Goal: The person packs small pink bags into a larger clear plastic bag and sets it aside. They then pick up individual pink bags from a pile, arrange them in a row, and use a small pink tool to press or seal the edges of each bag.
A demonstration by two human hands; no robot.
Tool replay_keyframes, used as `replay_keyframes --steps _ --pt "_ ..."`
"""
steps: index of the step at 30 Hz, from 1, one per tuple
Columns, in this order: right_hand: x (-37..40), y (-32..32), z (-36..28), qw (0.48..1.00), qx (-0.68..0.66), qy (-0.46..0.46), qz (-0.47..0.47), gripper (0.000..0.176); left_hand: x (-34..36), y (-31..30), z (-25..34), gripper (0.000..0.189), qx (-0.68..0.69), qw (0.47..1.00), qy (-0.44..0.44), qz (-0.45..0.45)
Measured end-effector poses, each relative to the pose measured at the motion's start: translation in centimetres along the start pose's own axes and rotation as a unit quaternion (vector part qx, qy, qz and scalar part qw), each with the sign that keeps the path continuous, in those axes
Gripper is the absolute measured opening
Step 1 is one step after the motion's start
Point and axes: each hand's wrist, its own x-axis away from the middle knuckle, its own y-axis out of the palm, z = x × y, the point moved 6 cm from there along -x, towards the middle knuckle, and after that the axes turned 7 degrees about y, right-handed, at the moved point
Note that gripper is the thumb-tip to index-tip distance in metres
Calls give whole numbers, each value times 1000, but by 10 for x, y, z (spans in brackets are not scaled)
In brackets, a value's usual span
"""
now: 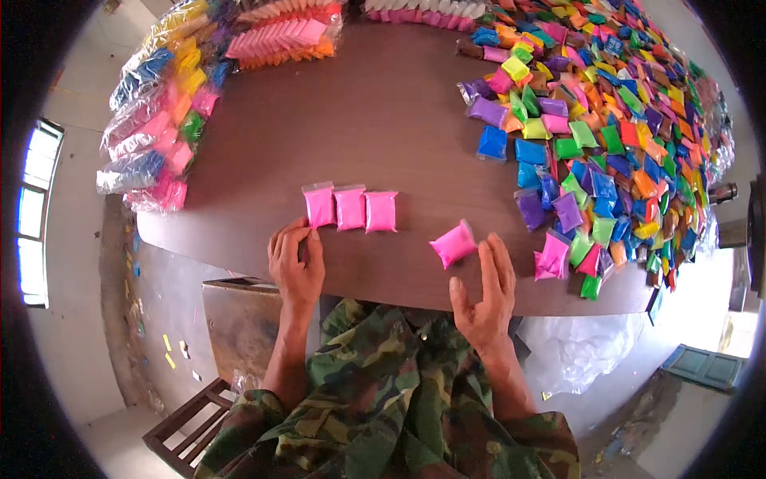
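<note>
Three pink packets of what looks like soft clay, a left one (pixel 319 207), a middle one (pixel 350 209) and a right one (pixel 381 211), lie side by side on the brown table (pixel 335 120). At the lower corner of the left packet, my left hand (pixel 298 259) has its thumb and forefinger closed together on the edge. A fourth pink packet (pixel 454 244) lies tilted, apart from the row. Beside it my right hand (pixel 487 295) is open, fingers stretched and thumb apart, with fingertips close to or touching its right edge.
Many loose coloured packets (pixel 582 136) are heaped along the right side, one pink packet (pixel 552 255) at the near edge. Bagged bundles (pixel 148 132) line the left, more pink rows (pixel 279 36) the back. A wooden chair (pixel 191 427) stands lower left.
</note>
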Motion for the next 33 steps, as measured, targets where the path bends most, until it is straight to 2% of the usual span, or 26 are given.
replay_keyframes --steps 3,9,12,13,14,16,17,20,24,30,33 --pt "-1 1 -11 998 48 -29 0 63 0 0 0 9 2 1000 1 3" --pt "-24 19 -23 994 102 26 -36 54 -1 0 1 9 1 1000 3 -1" --pt "-28 12 -9 998 66 15 9 50 0 0 1 9 -1 1000 1 3" --pt "-31 5 -5 999 -13 17 50 40 0 1 1 9 -2 1000 1 5" --pt "-31 0 8 988 -105 107 39 35 0 1 1 10 -1 1000 1 5" --pt "-25 -9 21 917 -278 285 18 28 0 1 0 10 3 1000 3 4" --pt "-22 -4 30 855 -404 324 16 32 0 1 0 10 2 1000 2 3" --pt "-18 5 29 687 -616 386 0 32 -1 1 1 10 -2 1000 2 2" --pt "-12 16 33 661 -623 416 -43 29 0 1 0 10 -3 1000 9 5" --pt "-13 17 32 658 -601 452 -28 29 -1 0 1 11 -1 1000 13 5" --pt "-18 20 28 690 -559 459 -29 29 -1 0 1 11 -1 1000 12 8"
